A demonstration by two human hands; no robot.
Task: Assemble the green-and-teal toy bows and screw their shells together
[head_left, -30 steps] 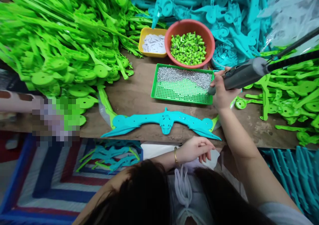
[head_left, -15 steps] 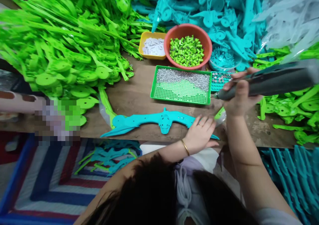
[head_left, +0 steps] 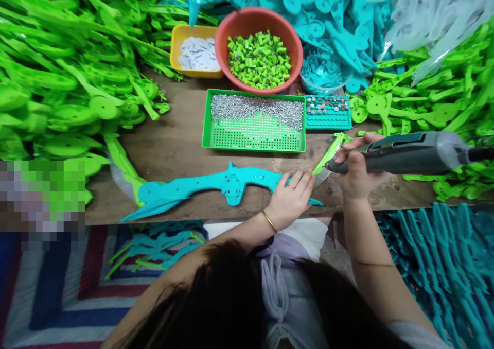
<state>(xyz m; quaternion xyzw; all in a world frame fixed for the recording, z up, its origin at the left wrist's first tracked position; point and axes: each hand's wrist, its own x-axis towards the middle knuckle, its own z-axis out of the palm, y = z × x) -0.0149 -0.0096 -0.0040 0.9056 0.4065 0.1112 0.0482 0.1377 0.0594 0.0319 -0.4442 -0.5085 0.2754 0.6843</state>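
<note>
A long turquoise plastic toy bow (head_left: 203, 187) lies across the wooden bench, with lime green limbs at both ends. My left hand (head_left: 291, 197) rests flat over its right end, fingers stretched out and together, covering part of it. In my right hand (head_left: 357, 171) is a grey electric screwdriver (head_left: 409, 152), held level with its tip to the left. That tip is close to the right green limb (head_left: 328, 153), just beyond my left fingers; whether it touches is unclear.
A green tray (head_left: 252, 150) of small metal screws sits behind the bow. Beyond are a red bowl (head_left: 259, 86) of green pieces, a yellow tub (head_left: 196, 73) and a turquoise tray (head_left: 328, 122). Piles of green parts (head_left: 69, 81) and turquoise parts (head_left: 332, 9) flank them.
The view has shifted, so the bench things appear further left. My right hand has brought the screwdriver lower and nearer the bow's right end. My left hand stays on the bow.
</note>
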